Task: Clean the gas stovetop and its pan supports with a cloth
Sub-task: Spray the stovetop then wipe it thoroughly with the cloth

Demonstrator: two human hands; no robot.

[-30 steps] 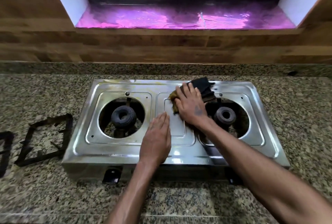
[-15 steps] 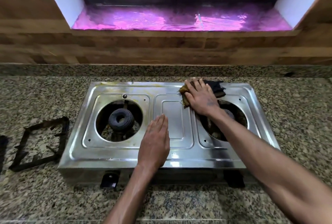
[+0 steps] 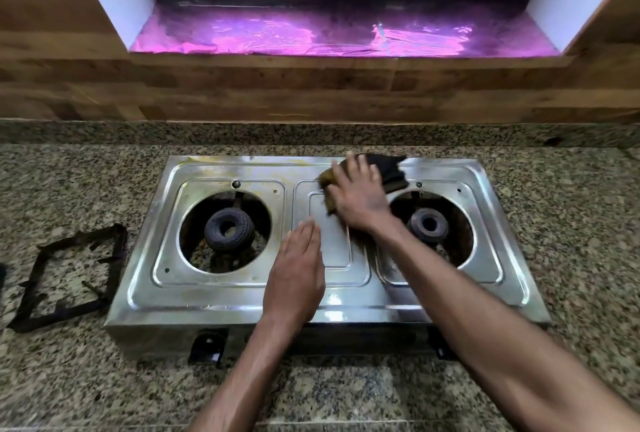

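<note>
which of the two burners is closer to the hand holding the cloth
The right burner, beside the right hand pressing the cloth; the left burner lies across the stove.

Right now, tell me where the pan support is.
In the head view, a pan support lies flat on the granite counter, just left of the stove and off its burners, near the left burner.

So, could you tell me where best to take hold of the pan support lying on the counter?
Probably the pan support's far-right bar, pinched from above: it lies flat on the granite counter left of the stove, and its prongs point inward, leaving the outer bars bare.
</note>
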